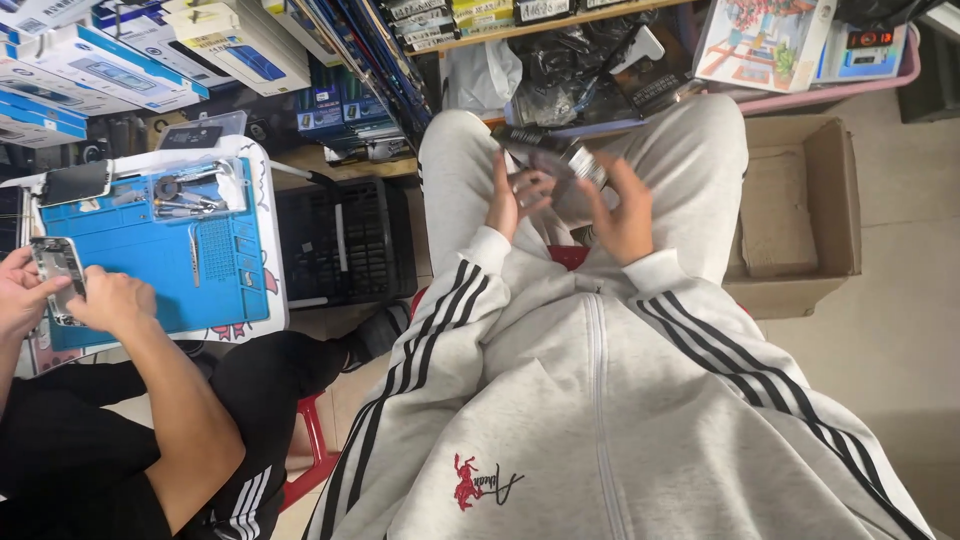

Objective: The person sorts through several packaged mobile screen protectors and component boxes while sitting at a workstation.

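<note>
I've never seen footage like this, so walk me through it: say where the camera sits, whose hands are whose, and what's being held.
The single picture comes from a camera on a person's head, looking down at their lap. Their left hand and right hand together hold a blurred dark and silver object, too smeared to identify. At the left edge, a co-worker's hands hold an opened phone over a blue repair mat carrying small tools. A cardboard box sits on the floor to the right.

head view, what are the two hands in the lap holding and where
A dark, blurred flat device, left hand at its left side, right hand at its right; exact grip unclear.
</note>
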